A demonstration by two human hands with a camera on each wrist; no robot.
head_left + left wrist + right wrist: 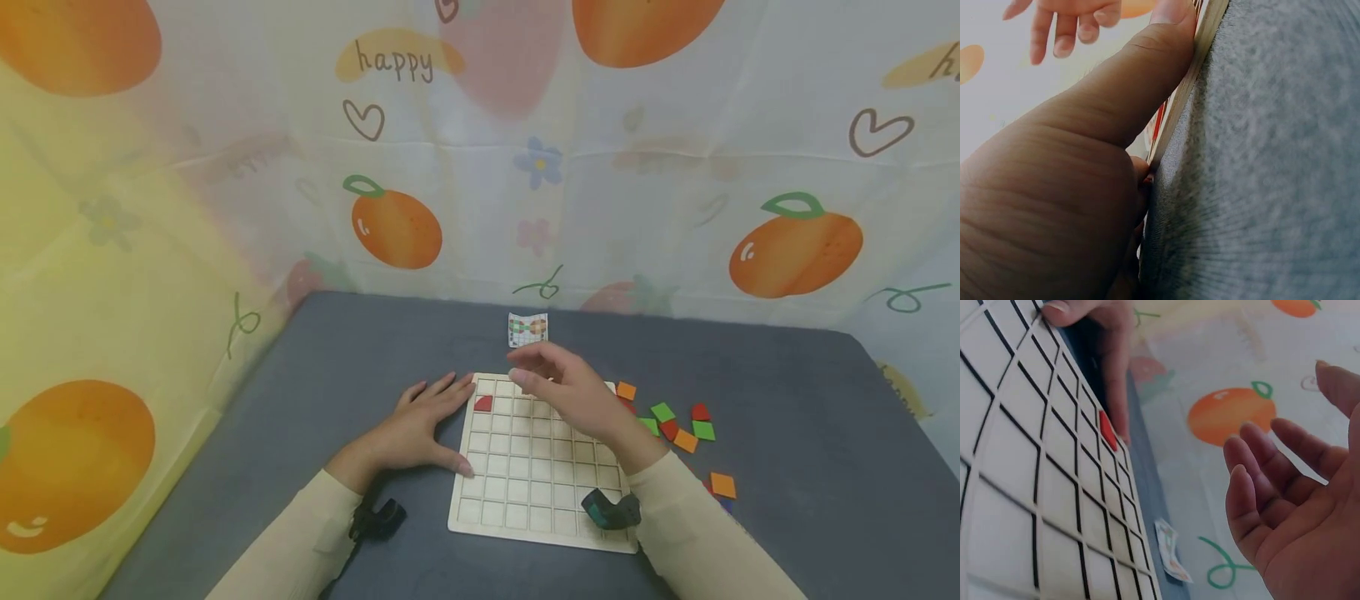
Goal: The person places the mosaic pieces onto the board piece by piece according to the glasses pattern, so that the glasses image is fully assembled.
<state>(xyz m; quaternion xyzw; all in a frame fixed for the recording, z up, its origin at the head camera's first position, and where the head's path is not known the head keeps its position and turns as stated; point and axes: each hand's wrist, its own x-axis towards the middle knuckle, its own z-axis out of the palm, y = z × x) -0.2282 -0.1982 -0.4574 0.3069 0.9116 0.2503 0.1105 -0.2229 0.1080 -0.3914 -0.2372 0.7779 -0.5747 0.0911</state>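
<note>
A pale wooden grid board (517,492) lies flat on the grey table. One red piece (483,403) with a rounded corner sits in a cell near its far left corner. Along the left edge, my left hand (412,433) rests with fingers spread, its thumb and a fingertip touching the rim; the left wrist view shows the thumb on the board's edge (1179,100). Above the far part of the board hovers my right hand (573,396). Its fingers are loosely bent, and the right wrist view shows nothing in the palm (1310,531).
Beyond the board lies a small card (528,329) printed with a coloured grid pattern. Several orange, green and red tiles (686,440) are scattered at the board's right, partly behind my right arm. A patterned curtain (480,183) hangs behind the table.
</note>
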